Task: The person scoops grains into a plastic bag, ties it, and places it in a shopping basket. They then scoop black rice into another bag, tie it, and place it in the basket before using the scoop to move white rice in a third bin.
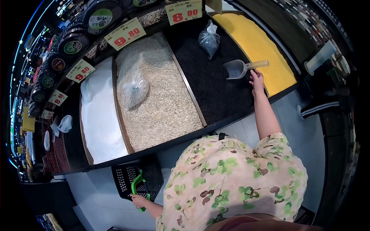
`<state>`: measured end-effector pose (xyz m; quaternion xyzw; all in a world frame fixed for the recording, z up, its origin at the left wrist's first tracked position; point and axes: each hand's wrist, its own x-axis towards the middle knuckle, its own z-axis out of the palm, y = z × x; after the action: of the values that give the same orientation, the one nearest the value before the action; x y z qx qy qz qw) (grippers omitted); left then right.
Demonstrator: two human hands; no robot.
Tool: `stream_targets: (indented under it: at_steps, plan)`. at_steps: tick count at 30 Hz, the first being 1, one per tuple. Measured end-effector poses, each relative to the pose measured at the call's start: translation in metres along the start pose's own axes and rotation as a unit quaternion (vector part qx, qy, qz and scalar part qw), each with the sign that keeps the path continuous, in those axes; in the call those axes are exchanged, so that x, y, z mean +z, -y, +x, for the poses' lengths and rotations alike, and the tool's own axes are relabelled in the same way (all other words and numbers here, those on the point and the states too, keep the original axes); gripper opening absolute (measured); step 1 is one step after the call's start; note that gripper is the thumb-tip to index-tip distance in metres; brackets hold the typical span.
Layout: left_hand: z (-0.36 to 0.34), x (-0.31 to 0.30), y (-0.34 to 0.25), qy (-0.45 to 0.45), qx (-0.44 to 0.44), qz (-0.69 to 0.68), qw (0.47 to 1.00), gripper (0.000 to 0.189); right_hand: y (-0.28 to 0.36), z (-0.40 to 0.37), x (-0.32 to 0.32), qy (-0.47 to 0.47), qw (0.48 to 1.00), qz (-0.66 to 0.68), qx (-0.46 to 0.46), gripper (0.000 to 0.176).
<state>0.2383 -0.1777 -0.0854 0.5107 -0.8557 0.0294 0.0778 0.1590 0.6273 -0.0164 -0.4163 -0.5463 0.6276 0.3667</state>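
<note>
A clear plastic scoop (236, 69) lies over the bin of black grain (216, 92), its handle reaching toward the yellow grain (254, 38). My right hand (257, 81) is at the scoop's handle, fingertips just under it; whether they grip it is hard to tell. Low on the left, my left hand (139, 201) is closed around the green handle (135, 184) of a black basket (156, 175). A tied clear bag of dark grain (210, 40) rests on the black grain, and another clear bag (135, 89) sits on the pale grain (169, 111).
White grain (101, 123) fills a bin further left, with small plastic bags (65, 124) beyond it. Price signs (125, 34) and round packages (100, 18) line the back edge. At the right, a person's dark sleeve or leg with white stripes (320, 109) shows.
</note>
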Motion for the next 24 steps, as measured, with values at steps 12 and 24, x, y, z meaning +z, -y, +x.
stream_targets:
  at_steps: [12, 24]
  plan:
    - [0.017, 0.033, 0.009, -0.071, 0.000, 0.010, 0.997, 0.042, 0.048, 0.007, 0.060, 0.086, 0.992, -0.067, -0.057, 0.035]
    - [0.009, 0.021, 0.015, -0.118, 0.090, -0.007, 0.989, 0.035, 0.131, -0.048, 0.067, 0.170, 0.915, -0.113, -0.349, 0.031]
